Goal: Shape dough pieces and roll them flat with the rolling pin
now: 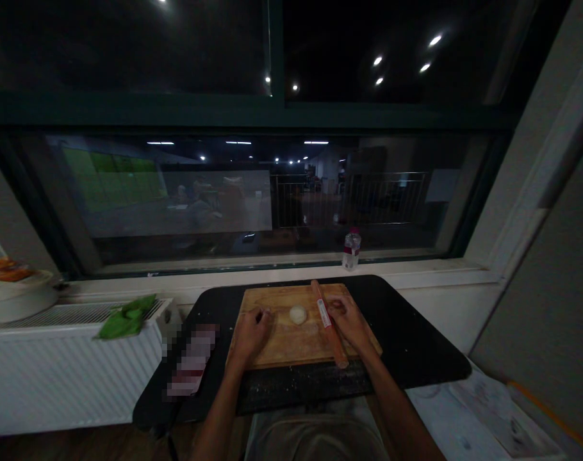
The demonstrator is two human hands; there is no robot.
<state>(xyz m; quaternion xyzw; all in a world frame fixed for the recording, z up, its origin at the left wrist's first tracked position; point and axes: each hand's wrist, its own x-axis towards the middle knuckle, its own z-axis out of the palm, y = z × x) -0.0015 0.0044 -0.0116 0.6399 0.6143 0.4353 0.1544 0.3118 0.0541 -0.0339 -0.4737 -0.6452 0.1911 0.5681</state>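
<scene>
A round, pale piece of dough [298,314] lies near the middle of a wooden cutting board [282,351]. To its left, my left hand [254,328] rests at the board's edge with fingers curled in, and nothing shows in its grasp. On the other side of the dough a wooden rolling pin [334,339] with a white and red label lies slanted along the board. Just right of its label is my right hand [350,320], its fingers loosely curled close to the pin without wrapping around it. Whether the fingertips touch it is hard to see.
The board sits on a black table [411,339]. At the table's left lies a pixelated flat item [194,362]. A small bottle [352,248] stands on the windowsill. Left of the table, a green cloth [128,317] and a white bowl [17,298] rest on a radiator [80,378].
</scene>
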